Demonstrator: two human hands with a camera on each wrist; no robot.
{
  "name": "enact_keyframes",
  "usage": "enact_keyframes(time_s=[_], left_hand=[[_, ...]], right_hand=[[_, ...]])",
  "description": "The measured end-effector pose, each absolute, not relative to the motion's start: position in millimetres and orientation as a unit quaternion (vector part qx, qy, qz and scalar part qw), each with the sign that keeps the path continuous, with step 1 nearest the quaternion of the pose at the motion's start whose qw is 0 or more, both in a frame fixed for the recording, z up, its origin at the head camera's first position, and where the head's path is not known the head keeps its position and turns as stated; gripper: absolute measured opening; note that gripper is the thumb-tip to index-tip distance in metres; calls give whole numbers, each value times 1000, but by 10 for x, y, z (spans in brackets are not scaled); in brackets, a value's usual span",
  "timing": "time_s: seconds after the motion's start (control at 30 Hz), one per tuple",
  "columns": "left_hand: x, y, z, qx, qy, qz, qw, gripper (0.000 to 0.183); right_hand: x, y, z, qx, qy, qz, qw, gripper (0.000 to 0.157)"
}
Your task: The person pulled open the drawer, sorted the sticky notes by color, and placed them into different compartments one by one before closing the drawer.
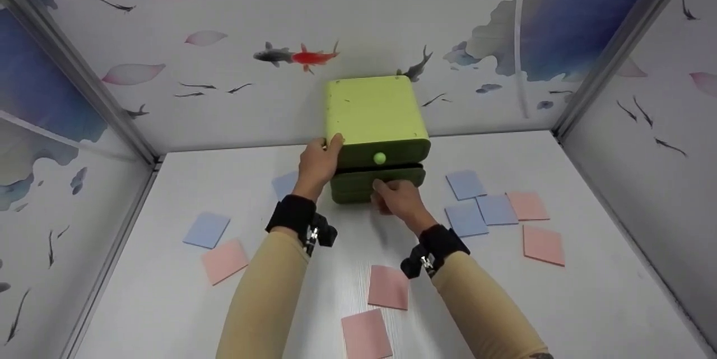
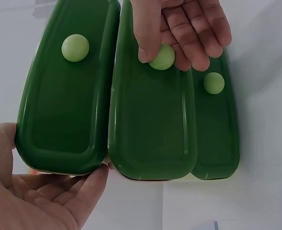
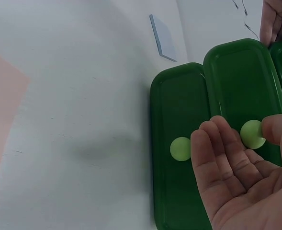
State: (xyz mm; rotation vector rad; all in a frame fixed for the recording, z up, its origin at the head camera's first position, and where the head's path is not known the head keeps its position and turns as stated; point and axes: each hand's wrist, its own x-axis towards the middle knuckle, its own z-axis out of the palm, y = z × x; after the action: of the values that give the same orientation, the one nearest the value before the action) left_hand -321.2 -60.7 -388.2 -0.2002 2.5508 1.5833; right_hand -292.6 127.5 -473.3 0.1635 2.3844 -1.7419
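Note:
A small cabinet with a lime-green top (image 1: 375,110) and three dark green drawers stands against the back wall. My left hand (image 1: 318,166) grips its left side near the top, thumb on the upper edge. In the left wrist view, the left fingers (image 2: 85,194) lie along the cabinet's side. With thumb and fingers, my right hand (image 1: 400,199) pinches the round middle knob (image 3: 252,134). The middle drawer (image 2: 152,120) juts forward of the top drawer (image 2: 59,105), with a dark gap above it. The bottom drawer (image 3: 176,191) sits farther back, its knob (image 2: 214,83) uncovered.
Blue square cards (image 1: 466,220) and pink square cards (image 1: 543,244) lie right of the cabinet. Another blue card (image 1: 207,230) and a pink card (image 1: 225,261) lie to the left. Two pink cards, one here (image 1: 388,287), lie between the forearms. Printed walls enclose the white table (image 1: 605,303).

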Motion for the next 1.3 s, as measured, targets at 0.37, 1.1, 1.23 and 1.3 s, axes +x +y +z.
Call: enact_keyframes(time_s=[0.37,1.1,1.23,1.3], left_hand=[[-3155,-589,-3889,-55,841,532,82,66],[-3122,-612,-3913,-52,838,539,72,65],[-3114,-621,-3912,-45,841,535,72,67],[-3110,-624,-3909,-42,842,534,72,69]], right_hand=[[-2750,1332,-4744,43,802,-587,102,41],[-2329,1400,-4776,24,816,-564,125,39],[-2261,1417,-4771,27,816,-562,130,41],[-2228,1422,-4769,28,818,-559,131,41]])
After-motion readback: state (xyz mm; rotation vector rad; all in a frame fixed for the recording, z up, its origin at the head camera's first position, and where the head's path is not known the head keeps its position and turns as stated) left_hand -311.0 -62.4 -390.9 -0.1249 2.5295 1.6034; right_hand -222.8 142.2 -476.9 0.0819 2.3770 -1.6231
